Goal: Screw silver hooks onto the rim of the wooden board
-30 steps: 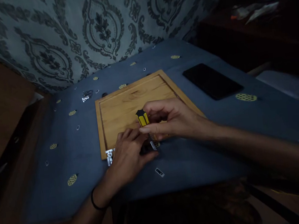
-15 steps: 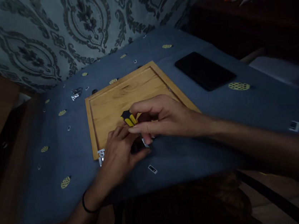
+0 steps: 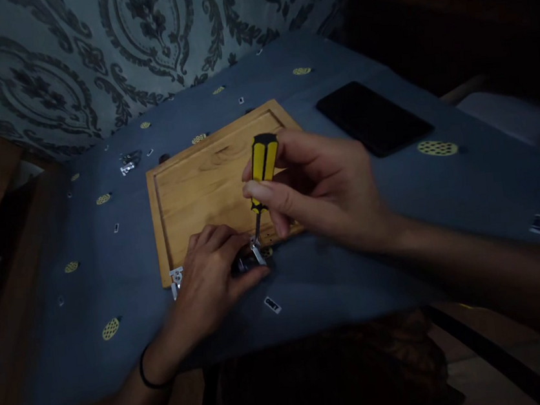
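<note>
My right hand point(image 3: 327, 186) is closed around a yellow and black screwdriver point(image 3: 264, 159), held nearly upright with its shaft pointing down. The tip meets a metal hinge point(image 3: 257, 253) on the near edge of a wooden panel point(image 3: 200, 187) with a raised frame. My left hand point(image 3: 213, 264) lies over that same edge, its index finger and thumb on either side of the hinge, gripping it. Part of the hinge is hidden by the fingers. A second metal hinge point(image 3: 177, 278) sits at the panel's near left corner, beside my left hand.
A black tablet-like slab point(image 3: 372, 116) lies right of the panel on the blue patterned tablecloth point(image 3: 339, 292). More metal hinges point(image 3: 129, 163) rest at the far left. A small dark round item point(image 3: 163, 157) is behind the panel. A patterned wall point(image 3: 148, 34) bounds the back.
My right hand has swung the screwdriver upright, so its handle and shaft now show and its tip is at the hinge. My left hand stays at the panel edge. The view has shifted slightly.
</note>
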A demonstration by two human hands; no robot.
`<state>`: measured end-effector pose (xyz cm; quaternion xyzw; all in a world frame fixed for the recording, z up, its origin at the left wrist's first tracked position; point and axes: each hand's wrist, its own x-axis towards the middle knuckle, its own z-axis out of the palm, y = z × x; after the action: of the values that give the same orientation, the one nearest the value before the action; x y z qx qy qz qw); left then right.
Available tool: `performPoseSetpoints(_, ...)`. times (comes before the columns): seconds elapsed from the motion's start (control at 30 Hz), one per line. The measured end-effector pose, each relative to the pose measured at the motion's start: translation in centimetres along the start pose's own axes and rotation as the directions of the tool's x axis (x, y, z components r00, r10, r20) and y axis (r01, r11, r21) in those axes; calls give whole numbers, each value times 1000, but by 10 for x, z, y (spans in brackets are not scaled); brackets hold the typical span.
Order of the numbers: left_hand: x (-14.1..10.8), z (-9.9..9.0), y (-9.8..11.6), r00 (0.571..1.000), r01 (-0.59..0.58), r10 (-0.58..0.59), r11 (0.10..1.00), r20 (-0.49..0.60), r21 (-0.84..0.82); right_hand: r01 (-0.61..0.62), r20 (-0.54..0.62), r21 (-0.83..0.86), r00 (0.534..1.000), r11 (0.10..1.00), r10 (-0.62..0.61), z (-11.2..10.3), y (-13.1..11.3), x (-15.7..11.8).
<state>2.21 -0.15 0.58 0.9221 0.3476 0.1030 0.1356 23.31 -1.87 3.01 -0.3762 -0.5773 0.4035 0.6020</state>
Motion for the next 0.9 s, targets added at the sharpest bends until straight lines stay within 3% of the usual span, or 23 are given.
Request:
performPoseSetpoints(0.5, 0, 0, 1, 1000, 2, -2, 1000, -11, -9, -18, 114, 53, 993, 998, 12, 5, 16, -4)
performPoseSetpoints(0.9, -1, 0, 1, 1000, 22, -22, 1000, 7, 0, -69, 9, -31, 998, 997, 69, 1, 9, -4)
